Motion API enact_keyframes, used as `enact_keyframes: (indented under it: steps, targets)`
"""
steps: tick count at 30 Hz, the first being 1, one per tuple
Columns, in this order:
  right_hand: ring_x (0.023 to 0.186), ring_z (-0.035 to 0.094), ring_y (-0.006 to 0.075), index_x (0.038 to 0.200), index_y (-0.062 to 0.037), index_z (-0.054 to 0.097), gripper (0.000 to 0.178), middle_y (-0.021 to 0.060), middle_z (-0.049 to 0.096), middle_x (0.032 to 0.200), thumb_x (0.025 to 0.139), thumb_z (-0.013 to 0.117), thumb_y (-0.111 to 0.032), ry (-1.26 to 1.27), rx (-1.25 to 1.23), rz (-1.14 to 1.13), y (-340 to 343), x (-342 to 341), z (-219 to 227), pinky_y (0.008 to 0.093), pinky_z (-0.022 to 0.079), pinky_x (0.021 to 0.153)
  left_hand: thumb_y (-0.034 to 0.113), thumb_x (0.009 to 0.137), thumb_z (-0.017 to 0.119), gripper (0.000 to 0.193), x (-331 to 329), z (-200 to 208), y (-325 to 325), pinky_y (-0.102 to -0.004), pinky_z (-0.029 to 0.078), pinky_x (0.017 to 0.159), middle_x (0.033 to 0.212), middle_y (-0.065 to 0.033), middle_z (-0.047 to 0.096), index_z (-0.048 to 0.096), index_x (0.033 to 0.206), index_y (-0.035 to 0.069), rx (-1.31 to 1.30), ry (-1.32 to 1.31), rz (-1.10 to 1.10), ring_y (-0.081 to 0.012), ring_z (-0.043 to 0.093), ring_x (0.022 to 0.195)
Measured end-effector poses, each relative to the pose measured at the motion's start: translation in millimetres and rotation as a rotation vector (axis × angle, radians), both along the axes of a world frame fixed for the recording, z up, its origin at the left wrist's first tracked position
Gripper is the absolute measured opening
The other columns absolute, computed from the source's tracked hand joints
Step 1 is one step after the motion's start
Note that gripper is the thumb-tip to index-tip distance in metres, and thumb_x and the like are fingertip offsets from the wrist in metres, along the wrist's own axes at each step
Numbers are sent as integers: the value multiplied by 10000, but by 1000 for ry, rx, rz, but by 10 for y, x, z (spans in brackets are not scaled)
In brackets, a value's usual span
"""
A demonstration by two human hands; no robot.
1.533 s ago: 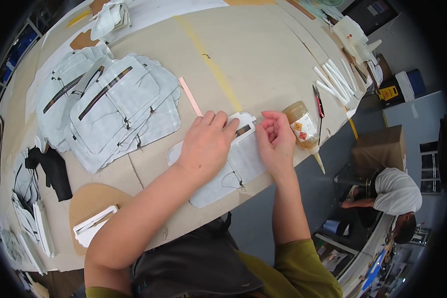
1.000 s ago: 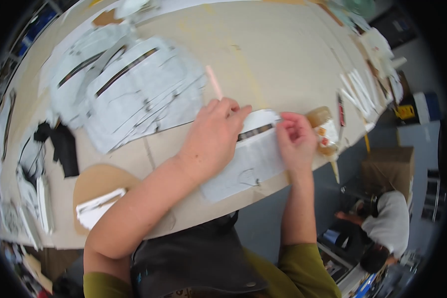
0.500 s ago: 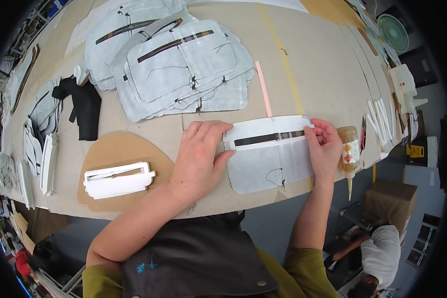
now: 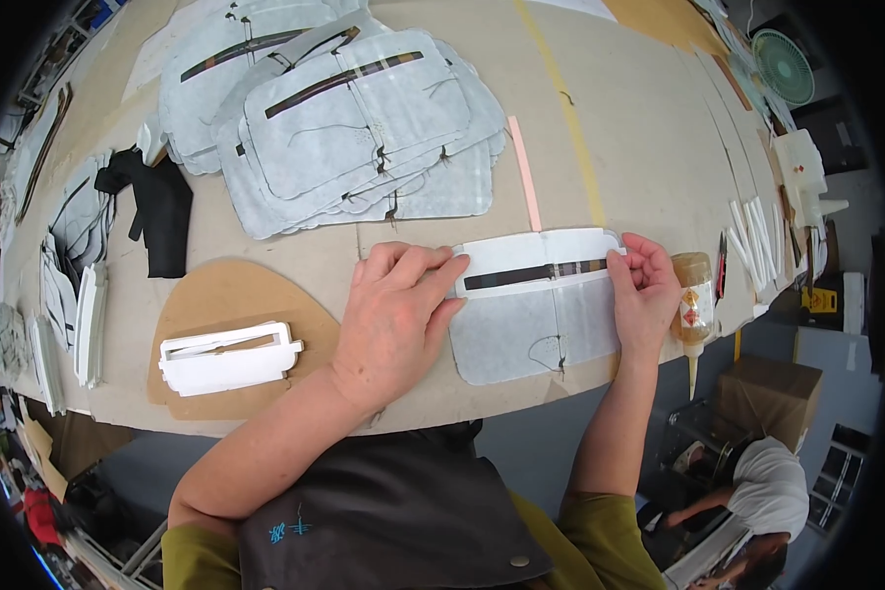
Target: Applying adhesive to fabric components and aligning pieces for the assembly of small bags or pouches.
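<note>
The left hand [image 4: 395, 320], thumb and forefinger apart, touches the slotted pale-grey panel's upper left corner; the right hand [image 4: 646, 295] pinches its upper right. The panel [image 4: 521, 329] lies near the table's [image 4: 639, 147] front edge, beside a nozzled bottle [image 4: 695, 295].

Apron lettering [image 4: 277, 532], likely bottle hazard label [image 4: 693, 307]
</note>
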State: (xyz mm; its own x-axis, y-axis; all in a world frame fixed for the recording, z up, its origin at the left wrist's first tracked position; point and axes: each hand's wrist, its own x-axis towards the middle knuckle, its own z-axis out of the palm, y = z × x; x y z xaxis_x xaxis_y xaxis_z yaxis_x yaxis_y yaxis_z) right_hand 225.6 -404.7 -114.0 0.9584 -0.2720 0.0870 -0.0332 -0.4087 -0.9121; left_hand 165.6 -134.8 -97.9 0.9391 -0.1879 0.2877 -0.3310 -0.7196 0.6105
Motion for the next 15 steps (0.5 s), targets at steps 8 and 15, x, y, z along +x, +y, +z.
enact_keyframes:
  steps: [8, 15]
  targets:
    - [606, 487, 5, 1082, 20, 639, 234, -16, 622, 784, 853, 686, 23, -12, 23, -12, -18, -16, 38, 148, 405, 566, 60, 774, 727, 425, -5, 17, -62, -407, 417, 923, 1168, -66, 629, 665, 1194, 57, 52, 24, 1, -305, 512, 1041]
    - [576, 516, 48, 1106, -19, 642, 270, 3, 642, 762, 842, 697, -28, -27, -221, 5, -48, 17, -4, 208, 448, 560, 107, 790, 710, 437, -42, 10, -48, -414, 392, 915, 1187, -31, 610, 658, 1224, 89, 219, 21, 31, -283, 504, 1074]
